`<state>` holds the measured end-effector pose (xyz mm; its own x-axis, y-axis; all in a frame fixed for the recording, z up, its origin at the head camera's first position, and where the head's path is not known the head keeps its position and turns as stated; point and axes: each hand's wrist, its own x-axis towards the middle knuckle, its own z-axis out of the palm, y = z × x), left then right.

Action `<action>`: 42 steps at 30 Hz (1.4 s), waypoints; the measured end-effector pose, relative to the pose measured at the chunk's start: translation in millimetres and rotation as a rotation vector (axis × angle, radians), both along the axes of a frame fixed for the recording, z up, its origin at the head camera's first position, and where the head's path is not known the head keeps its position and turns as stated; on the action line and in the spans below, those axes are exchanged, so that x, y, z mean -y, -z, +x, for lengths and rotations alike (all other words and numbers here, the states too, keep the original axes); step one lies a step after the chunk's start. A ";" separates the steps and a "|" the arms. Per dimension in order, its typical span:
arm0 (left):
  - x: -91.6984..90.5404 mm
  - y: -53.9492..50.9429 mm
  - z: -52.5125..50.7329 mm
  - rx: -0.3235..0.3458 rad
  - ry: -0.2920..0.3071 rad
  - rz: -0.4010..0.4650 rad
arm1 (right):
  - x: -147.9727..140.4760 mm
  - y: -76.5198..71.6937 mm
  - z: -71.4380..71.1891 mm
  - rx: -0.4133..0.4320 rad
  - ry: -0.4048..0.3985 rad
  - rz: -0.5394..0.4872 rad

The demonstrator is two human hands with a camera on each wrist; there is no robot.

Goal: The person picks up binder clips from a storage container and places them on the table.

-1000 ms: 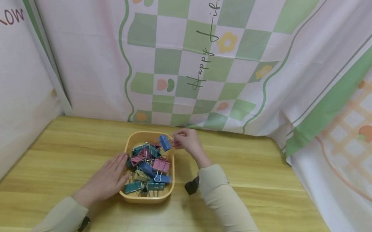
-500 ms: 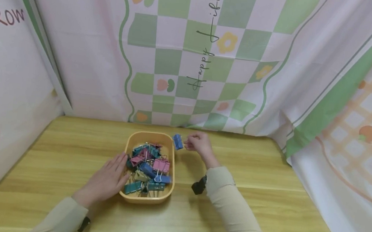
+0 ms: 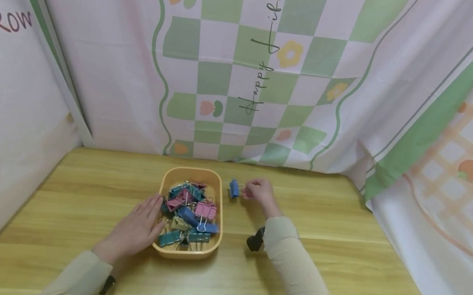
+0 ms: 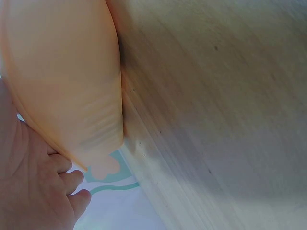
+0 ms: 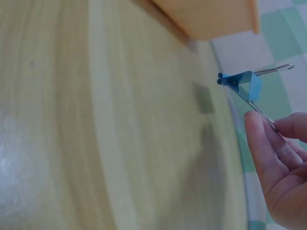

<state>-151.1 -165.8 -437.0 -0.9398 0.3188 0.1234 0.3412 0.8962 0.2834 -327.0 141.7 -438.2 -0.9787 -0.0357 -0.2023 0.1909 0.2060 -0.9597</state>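
Observation:
A blue binder clip [image 3: 234,188] is held by my right hand [image 3: 260,192], right of the container. In the right wrist view the thumb and fingers of the right hand [image 5: 283,167] pinch one wire handle of the blue clip [image 5: 250,86], which hangs above the table. The yellow-orange container [image 3: 185,254] holds several binder clips in pink, teal, blue and olive. Along its left rim rests my left hand [image 3: 135,226], fingers straight. The left wrist view shows the left hand [image 4: 43,187] against the container's side [image 4: 67,76].
The wooden table [image 3: 314,271] spreads around the container on all sides. Behind it hangs a curtain [image 3: 253,72] with green checks and lettering, with more printed cloth at the left and right. Dark wrist devices show under both sleeves.
My right hand has carried the blue clip from above the container's back right corner over the rim to the right, then lower. The left hand has not moved.

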 end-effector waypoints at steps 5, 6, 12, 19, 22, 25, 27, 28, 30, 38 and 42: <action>-0.2 1.3 0.6 0.007 0.004 0.003 | -4.6 3.9 4.1 0.057 0.002 -0.013; -0.2 1.3 0.7 0.009 0.005 0.004 | -5.4 5.2 4.1 0.064 0.000 -0.022; -0.2 1.7 0.2 -0.007 0.009 0.007 | -9.6 14.4 2.4 0.063 0.009 -0.028; 2.8 0.8 -1.5 -0.017 0.012 -0.004 | -8.8 17.4 0.8 0.031 0.011 -0.013; 2.2 0.5 -2.0 -0.011 0.007 -0.008 | -11.0 18.7 1.0 0.034 0.012 0.010; 1.2 -0.7 -2.7 -0.005 0.001 -0.008 | -12.3 19.2 1.2 0.035 0.008 0.034; 1.2 -1.3 -3.2 -0.001 -0.006 -0.011 | -12.1 18.6 2.0 0.028 0.002 0.035; 0.8 -1.3 -3.7 0.001 -0.009 -0.012 | -12.6 18.5 2.7 0.026 0.001 0.034; 0.2 -1.4 -4.2 0.002 -0.011 -0.019 | -13.4 18.3 4.1 0.018 -0.001 0.029; -1.3 -2.4 -2.8 0.016 -0.009 -0.031 | -15.3 19.2 7.0 0.005 -0.006 0.029; -2.4 -4.0 -2.2 0.005 -0.011 -0.025 | -15.7 19.3 5.4 0.007 -0.010 0.037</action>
